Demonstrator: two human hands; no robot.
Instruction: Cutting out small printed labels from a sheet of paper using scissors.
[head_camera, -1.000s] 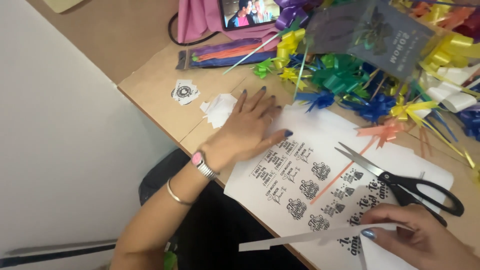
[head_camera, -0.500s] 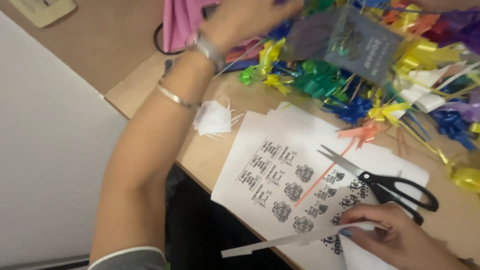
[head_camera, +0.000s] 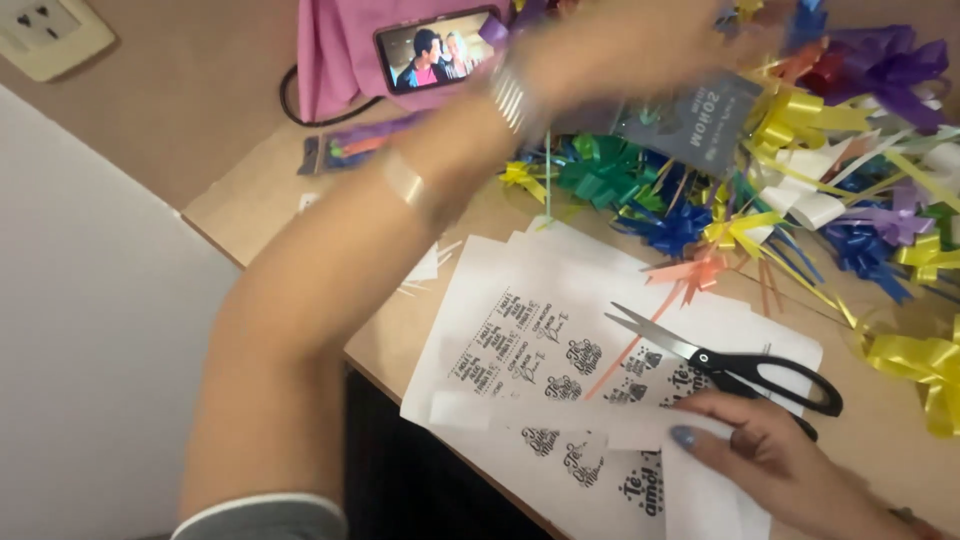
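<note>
- Our right hand (head_camera: 790, 470) is resting low on the near right of the surface, its grip pinching one end of a long white cut paper strip (head_camera: 560, 418), with the blue-nailed thumb lying on top.
- That strip is lying across the white sheets printed with small black label designs (head_camera: 520, 330), which are overhanging the near edge of the brown wooden surface (head_camera: 270, 200).
- Our left hand (head_camera: 640, 50) is hovering over the far heap, too blurred for us to tell whether its grip is spread or closed.
- It is hanging nearest to the pile of shiny pull-bows in green, blue, yellow and purple ribbon (head_camera: 640, 180) and a grey translucent packet (head_camera: 700, 125) lying on that pile.
- We are judging the step in hand as gathering a bow while the cut strip is being kept ready.
- A next move is calling for a clean hold on one bow without dragging its tangled neighbours.
- Black-handled steel scissors (head_camera: 740, 368) are lying just beside our right hand, blades partly open and pointing towards the sheets, so we are minding them.
- An orange ribbon bow (head_camera: 690, 272) is lying on the sheets near the blade tips.
- Small white paper scraps (head_camera: 425, 268) are sitting under our left forearm, close to the edge.
- Open room is showing mainly at the left corner of the surface.
- A phone with a lit screen (head_camera: 435, 48) is leaning on pink cloth (head_camera: 330, 50) at the back.
</note>
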